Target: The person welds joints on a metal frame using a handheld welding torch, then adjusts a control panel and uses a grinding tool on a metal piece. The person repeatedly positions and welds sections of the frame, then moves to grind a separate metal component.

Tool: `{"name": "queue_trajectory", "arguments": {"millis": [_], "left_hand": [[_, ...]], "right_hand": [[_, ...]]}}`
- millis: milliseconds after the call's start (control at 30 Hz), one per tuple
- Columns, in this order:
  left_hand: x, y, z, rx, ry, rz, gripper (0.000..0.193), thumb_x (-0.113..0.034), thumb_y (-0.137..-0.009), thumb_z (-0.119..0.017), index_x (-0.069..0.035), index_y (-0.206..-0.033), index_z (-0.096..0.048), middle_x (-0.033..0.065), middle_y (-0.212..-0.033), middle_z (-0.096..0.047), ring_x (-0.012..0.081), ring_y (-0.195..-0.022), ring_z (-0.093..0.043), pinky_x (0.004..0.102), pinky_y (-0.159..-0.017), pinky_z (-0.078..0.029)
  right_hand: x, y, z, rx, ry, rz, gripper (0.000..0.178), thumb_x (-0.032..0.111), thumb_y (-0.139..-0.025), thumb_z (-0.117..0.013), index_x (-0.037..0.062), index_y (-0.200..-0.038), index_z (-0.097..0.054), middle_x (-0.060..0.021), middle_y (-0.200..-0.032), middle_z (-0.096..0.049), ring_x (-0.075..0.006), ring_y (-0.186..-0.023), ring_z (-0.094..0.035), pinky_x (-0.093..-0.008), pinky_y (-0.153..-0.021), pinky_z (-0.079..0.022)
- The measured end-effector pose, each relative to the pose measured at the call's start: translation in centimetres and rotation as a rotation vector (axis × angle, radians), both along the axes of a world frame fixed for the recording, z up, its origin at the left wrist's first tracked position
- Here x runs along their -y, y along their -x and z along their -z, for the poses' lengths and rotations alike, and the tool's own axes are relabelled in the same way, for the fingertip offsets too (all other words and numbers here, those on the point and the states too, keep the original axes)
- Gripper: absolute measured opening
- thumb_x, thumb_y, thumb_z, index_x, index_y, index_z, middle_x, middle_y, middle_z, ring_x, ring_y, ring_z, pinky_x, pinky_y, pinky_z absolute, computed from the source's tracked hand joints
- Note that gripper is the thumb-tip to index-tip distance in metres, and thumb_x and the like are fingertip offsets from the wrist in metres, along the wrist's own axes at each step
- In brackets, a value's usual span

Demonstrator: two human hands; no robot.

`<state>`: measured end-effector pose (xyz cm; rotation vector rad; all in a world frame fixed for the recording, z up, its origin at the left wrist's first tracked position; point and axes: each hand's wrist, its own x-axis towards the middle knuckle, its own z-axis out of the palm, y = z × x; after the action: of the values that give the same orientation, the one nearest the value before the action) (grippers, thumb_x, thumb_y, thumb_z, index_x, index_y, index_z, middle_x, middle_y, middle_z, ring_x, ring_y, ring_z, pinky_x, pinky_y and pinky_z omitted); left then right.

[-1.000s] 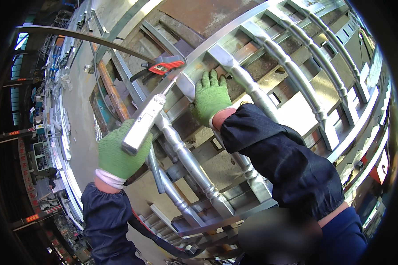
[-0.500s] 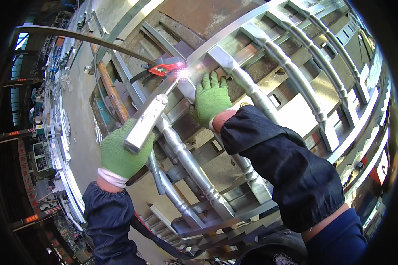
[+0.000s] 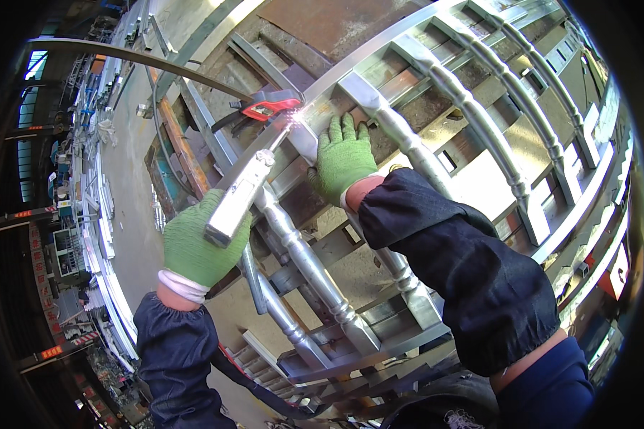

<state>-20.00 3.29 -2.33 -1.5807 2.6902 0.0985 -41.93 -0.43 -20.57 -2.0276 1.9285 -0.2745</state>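
Note:
My left hand (image 3: 202, 243), in a green glove, is closed round a silver handheld welding torch (image 3: 240, 196). The torch's thin tip meets a joint on the metal railing frame (image 3: 336, 77), where a bright pinkish-white glow shows. Just beside that glow, a red and black clamp-like tool (image 3: 268, 106) rests against the frame. My right hand (image 3: 345, 156), gloved in green too, lies flat with fingers stretched out on the frame beside the end of a turned metal baluster (image 3: 397, 132). It grips nothing. My left fingers are partly hidden behind the torch body.
A long flat bar (image 3: 136, 56) reaches from the upper left to the red tool. More balusters (image 3: 472, 107) span the frame to the right. A dark cable (image 3: 254, 390) trails below my left forearm. Metal profiles (image 3: 106, 214) lie along the floor at left.
The torch and my left hand have shifted very slightly to the right and up. The glow at the tip looks smaller. My right hand stays almost in place.

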Motion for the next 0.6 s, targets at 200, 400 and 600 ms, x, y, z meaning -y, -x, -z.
{"name": "queue_trajectory", "arguments": {"millis": [200,400,600], "left_hand": [[-0.03,0.34,-0.14,0.007,0.031,0.032,0.03,-0.026,-0.092,-0.083,-0.006,-0.112,-0.074,0.0147,-0.091,-0.077,0.0371,-0.08,-0.078,0.0421,-0.07,-0.062],[-0.19,0.33,-0.32,0.001,0.025,0.002,0.029,-0.027,-0.092,-0.083,-0.007,-0.111,-0.074,0.0151,-0.091,-0.077,0.0365,-0.08,-0.078,0.0425,-0.07,-0.062],[-0.15,-0.16,-0.13,0.004,0.04,0.023,0.028,-0.027,-0.092,-0.083,-0.008,-0.109,-0.073,0.0145,-0.089,-0.076,0.0365,-0.08,-0.077,0.0421,-0.07,-0.062]], "right_hand": [[-0.04,0.06,-0.08,-0.01,-0.009,-0.007,0.075,0.044,-0.094,-0.067,-0.0044,-0.151,-0.057,-0.0287,-0.165,-0.044,-0.0471,-0.158,-0.035,-0.0647,-0.128,-0.026],[0.04,0.11,-0.32,-0.024,-0.02,-0.012,0.076,0.045,-0.095,-0.067,-0.0042,-0.151,-0.056,-0.0288,-0.165,-0.044,-0.0466,-0.158,-0.035,-0.0645,-0.128,-0.026],[-0.02,-0.02,-0.35,-0.008,-0.025,-0.01,0.075,0.044,-0.095,-0.067,-0.0043,-0.151,-0.057,-0.0287,-0.166,-0.043,-0.0463,-0.158,-0.035,-0.0643,-0.128,-0.026]]}}
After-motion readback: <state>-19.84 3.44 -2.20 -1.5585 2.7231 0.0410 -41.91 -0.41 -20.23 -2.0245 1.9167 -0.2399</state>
